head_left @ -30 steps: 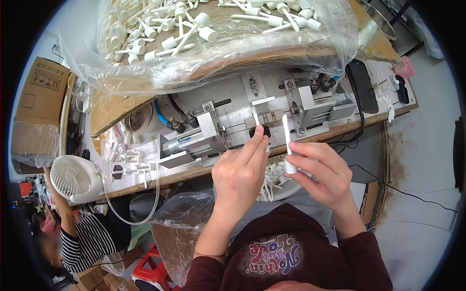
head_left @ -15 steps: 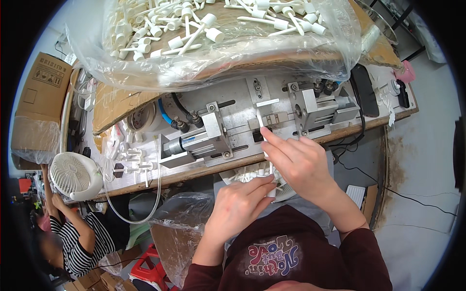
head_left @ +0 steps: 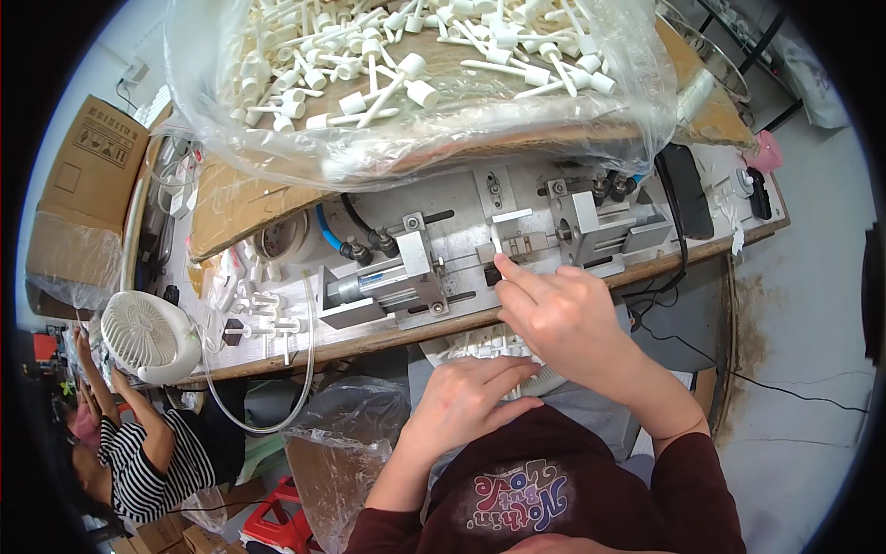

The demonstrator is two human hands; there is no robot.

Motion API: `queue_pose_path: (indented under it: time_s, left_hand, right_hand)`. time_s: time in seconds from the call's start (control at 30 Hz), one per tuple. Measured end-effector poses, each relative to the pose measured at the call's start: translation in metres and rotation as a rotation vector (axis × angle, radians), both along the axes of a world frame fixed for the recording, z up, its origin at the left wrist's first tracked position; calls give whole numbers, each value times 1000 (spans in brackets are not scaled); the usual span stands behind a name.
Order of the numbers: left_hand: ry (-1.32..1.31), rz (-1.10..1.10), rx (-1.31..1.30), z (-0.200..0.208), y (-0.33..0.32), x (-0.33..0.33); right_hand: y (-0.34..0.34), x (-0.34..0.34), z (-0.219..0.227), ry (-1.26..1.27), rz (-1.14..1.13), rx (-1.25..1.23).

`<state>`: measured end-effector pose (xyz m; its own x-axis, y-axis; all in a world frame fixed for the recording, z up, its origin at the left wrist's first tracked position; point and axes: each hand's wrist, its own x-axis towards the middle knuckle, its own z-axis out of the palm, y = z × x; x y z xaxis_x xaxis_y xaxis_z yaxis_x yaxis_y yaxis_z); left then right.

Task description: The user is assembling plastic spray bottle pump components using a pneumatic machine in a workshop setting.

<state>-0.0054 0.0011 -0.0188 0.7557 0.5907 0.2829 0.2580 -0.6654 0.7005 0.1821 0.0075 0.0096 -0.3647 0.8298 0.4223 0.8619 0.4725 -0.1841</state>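
Observation:
Between the two metal clamps of a bench fixture, a thin white plastic stick lies in the middle holder. The index fingertip of my right hand is on the stick's near end; the other fingers curl under and the thumb is hidden. Lower down, my left hand hovers over a white basket of white plastic parts by my lap. Its fingers stretch to the right with the thumb apart, and I see nothing held between them.
Behind the fixture, a plastic-lined carton holds many white capped sticks. A white fan and loose white parts are at left. A black phone lies at right. Another person in a striped shirt works at far left.
The white capped piece in my left hand is no longer visible there, and the thumb has parted from the fingers. My right fingertip stays at the stick. The whole view has shifted slightly.

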Motion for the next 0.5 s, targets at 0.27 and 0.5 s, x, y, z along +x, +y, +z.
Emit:
queue_pose_path:
  time_s: [0.27, 0.5]
  left_hand:
    - [-49, -1, 14, -7, -9, -9]
    - [-79, -25, 10, -11, -14, -5]
  right_hand:
    - [115, -4, 62, 267, -2, 469]
    - [195, -31, 77, -15, -147, -47]
